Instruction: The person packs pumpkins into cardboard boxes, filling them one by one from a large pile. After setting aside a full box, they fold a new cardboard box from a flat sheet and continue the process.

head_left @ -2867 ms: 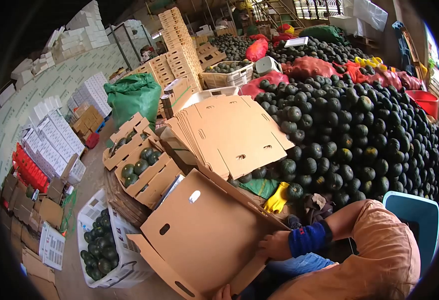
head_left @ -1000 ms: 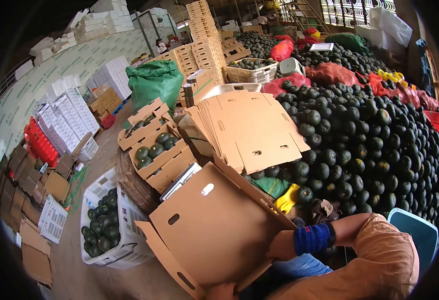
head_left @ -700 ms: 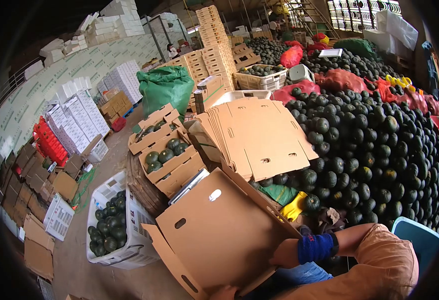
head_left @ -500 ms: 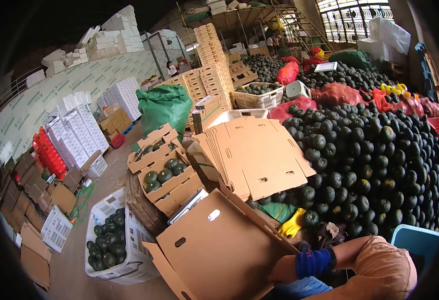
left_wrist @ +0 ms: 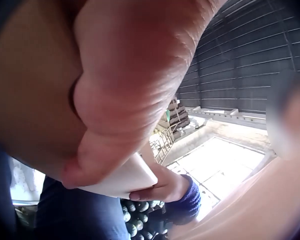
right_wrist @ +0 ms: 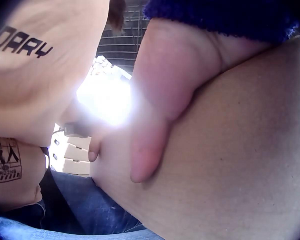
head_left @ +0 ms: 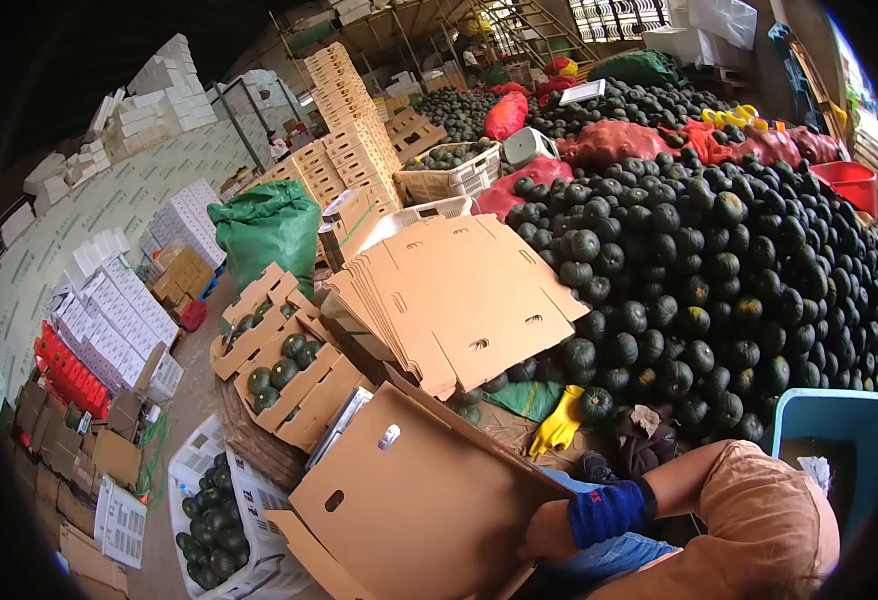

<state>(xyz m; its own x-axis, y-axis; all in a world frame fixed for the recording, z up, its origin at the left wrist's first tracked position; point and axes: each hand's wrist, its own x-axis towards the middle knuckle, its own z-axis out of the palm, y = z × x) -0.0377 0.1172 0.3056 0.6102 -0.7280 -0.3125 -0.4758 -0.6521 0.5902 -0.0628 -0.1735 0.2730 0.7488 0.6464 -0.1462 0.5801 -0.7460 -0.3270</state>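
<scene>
A brown cardboard box (head_left: 429, 490) with low folded-up walls and oval hand holes lies tilted in front of me in the head view. My right hand (head_left: 547, 535), with a blue wristband above it, grips its near right wall. The right wrist view shows that thumb (right_wrist: 149, 155) flat along the cardboard (right_wrist: 230, 140), the other fingers hidden behind it. My left hand (left_wrist: 130, 85) holds the box's near edge in the left wrist view, its thumb tip bent over the board. The head view does not include the left hand.
Flat cardboard blanks (head_left: 459, 300) are stacked beyond the box. A large heap of dark green squashes (head_left: 699, 290) fills the right side, with a yellow glove (head_left: 559, 422) near it. Left stand filled cartons (head_left: 284, 370) and a white crate (head_left: 259, 500). A teal bin (head_left: 829, 400) stands right.
The head view has swung and tipped, so the surroundings sit further left and the box lower. The left hand, visible at the bottom edge earlier, has left the head view. The right hand keeps its grip.
</scene>
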